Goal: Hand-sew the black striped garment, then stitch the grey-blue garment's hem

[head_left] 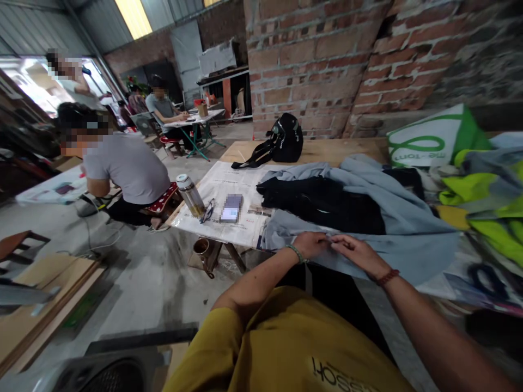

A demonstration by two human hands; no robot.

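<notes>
A grey-blue cloth garment [408,245] lies spread over the table's front edge, with a black garment [327,201] on top of it. My left hand [312,245], with a green bracelet at its wrist, is closed on the near edge of the grey-blue cloth. Close beside it, my right hand [355,251] pinches the same edge, a dark red bracelet on its wrist. The fingertips of both hands nearly meet. Whether anything small sits between them is too fine to make out.
Left on the paper-covered table [249,237] are a bottle [190,196], glasses [207,210] and a phone [231,208]. A black bag [288,139] stands behind; a green-white bag [433,139] and yellow-green clothing [490,201] are right. A mug [202,247] stands lower. People sit further left.
</notes>
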